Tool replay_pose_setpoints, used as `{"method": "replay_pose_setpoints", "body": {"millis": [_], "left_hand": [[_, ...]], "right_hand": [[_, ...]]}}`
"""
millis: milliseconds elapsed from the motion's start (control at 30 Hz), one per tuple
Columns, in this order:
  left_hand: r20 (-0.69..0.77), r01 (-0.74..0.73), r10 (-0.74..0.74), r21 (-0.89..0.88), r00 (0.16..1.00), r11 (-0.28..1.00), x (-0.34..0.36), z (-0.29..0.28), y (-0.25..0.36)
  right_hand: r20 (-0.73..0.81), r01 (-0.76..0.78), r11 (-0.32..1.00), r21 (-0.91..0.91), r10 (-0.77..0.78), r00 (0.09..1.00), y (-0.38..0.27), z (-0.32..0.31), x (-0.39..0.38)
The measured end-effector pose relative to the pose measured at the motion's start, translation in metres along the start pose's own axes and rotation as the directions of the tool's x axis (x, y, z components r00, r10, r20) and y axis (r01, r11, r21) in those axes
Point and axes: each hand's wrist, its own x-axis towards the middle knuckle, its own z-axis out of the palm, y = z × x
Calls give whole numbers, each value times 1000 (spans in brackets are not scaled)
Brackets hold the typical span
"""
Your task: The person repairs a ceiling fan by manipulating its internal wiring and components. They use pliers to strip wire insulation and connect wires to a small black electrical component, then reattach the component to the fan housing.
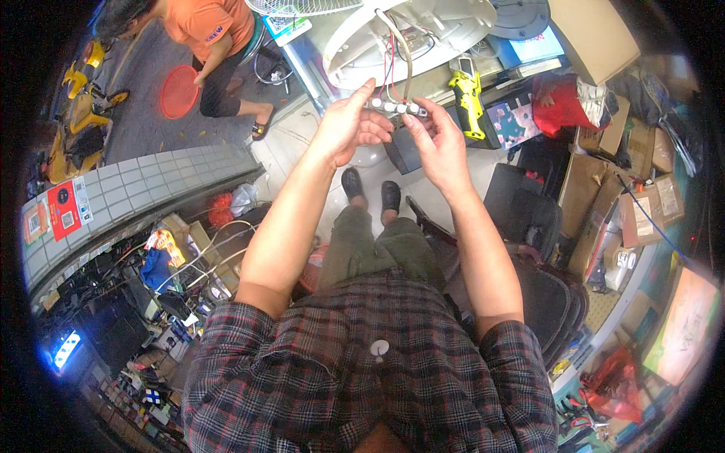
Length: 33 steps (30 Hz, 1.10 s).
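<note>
A push-button switch strip (399,107) with a row of white buttons hangs by red, white and dark wires from an upturned white plastic fan base (351,57). My right hand (439,147) pinches the strip's right end between thumb and fingers. Close to the strip's left end is my left hand (349,124), its thumb stretched up and its fingers apart and slightly bent. Whether those fingertips touch the strip is hard to tell. A thicker beige cable (408,64) runs down from the base behind the strip.
Right of the fan base lies a yellow-and-black handheld tool (470,106). A wire fan grille (302,6) is at the top. Chairs (521,204) and cardboard boxes (649,211) stand at right. At upper left, a person in an orange shirt (208,26) holds a red round basket (179,92).
</note>
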Motion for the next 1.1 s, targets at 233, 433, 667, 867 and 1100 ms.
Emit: {"method": "replay_pose_setpoints", "body": {"millis": [233,433,667,867,1100], "left_hand": [[87,-62,84,-233,993,970,5,4,-24],[193,-42,115,-346,974,937,8,6,-35],[262,38,73,-397,962,917,23,-18,-48],[249,15,78,-353,965,935,32,-19,-51],[312,-58,101,-144,945,988,53,-32,-66]], "right_hand": [[8,15,1000,9,-15,1000,8,-1,0],[-56,53,994,-90,-58,997,3,-12,-23],[70,-74,976,-206,90,993,39,-31,-112],[39,-221,918,-330,247,968,68,-32,-199],[-158,-402,799,-447,372,915,30,-42,-277]]}}
